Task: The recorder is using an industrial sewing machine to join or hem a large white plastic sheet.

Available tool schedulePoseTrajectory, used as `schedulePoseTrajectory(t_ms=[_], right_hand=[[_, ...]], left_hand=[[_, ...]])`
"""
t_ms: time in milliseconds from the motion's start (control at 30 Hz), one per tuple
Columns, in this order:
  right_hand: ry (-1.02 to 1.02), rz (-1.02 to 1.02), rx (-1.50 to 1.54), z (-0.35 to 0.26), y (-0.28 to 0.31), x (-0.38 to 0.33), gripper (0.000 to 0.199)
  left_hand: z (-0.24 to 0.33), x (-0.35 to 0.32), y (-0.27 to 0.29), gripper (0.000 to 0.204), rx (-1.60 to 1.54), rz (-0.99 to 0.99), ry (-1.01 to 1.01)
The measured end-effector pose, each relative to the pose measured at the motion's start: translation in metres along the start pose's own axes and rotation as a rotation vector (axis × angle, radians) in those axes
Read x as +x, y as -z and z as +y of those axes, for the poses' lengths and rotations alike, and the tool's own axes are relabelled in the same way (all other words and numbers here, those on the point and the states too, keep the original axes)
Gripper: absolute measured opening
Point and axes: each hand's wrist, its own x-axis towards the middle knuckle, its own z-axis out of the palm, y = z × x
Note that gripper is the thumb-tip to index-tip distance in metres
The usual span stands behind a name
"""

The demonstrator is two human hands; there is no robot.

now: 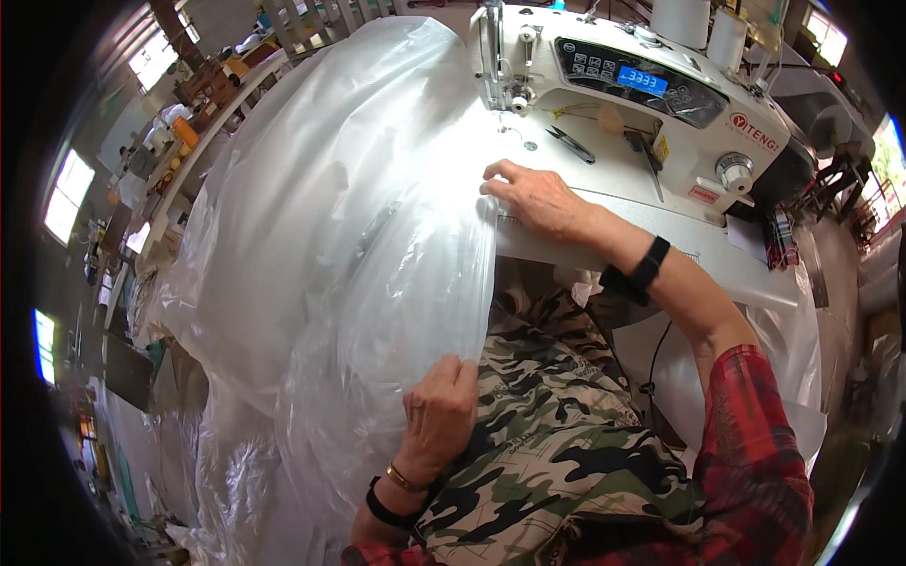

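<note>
A large translucent plastic sheet [311, 217] spreads over the left side and hangs down toward my lap. Its right edge runs from the sewing machine [604, 75] down to my left hand [441, 410], whose fingers are closed on that edge near my thigh. Higher up, my right hand [538, 198] pinches the same edge just in front of the needle area, with its fingers curled. Bright lamp light washes out the sheet close to the needle. On the machine bed, thread snips [571, 144] lie to the right of the needle.
Thread cones [679, 21] stand on top of the machine at the back. A long side table [203, 141] with tools and boxes runs along the left. More pale sheeting [783, 358] hangs off the machine table at the right. A dark cord [653, 363] dangles beneath it.
</note>
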Motion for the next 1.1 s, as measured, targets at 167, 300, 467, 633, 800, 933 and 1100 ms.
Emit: schedulePoseTrajectory(t_ms=[167,300,467,633,800,933,1100], right_hand=[[-0.048,-0.085,0.033,0.018,-0.003,0.019,0.010],[-0.055,-0.069,0.036,0.018,-0.008,0.025,0.005],[-0.104,-0.060,0.031,0.014,-0.022,0.030,0.009],[-0.150,0.107,-0.005,0.014,-0.029,0.023,0.014],[-0.381,0.020,-0.148,0.009,-0.027,0.019,0.028],[-0.441,-0.002,-0.100,0.006,-0.028,0.016,0.041],[-0.461,-0.122,-0.049,0.008,-0.027,0.011,0.062]], left_hand=[[0.000,-0.007,-0.002,0.011,-0.047,0.034,0.023],[-0.001,-0.014,-0.003,0.042,-0.141,0.059,0.045],[-0.010,-0.020,-0.012,0.044,-0.154,0.021,0.113],[-0.018,-0.012,-0.029,0.045,-0.226,-0.062,0.126],[-0.023,0.011,-0.033,0.028,-0.234,-0.071,0.090],[-0.031,0.026,-0.038,0.020,-0.264,-0.021,0.053],[-0.043,0.052,-0.041,0.015,-0.184,0.013,0.033]])
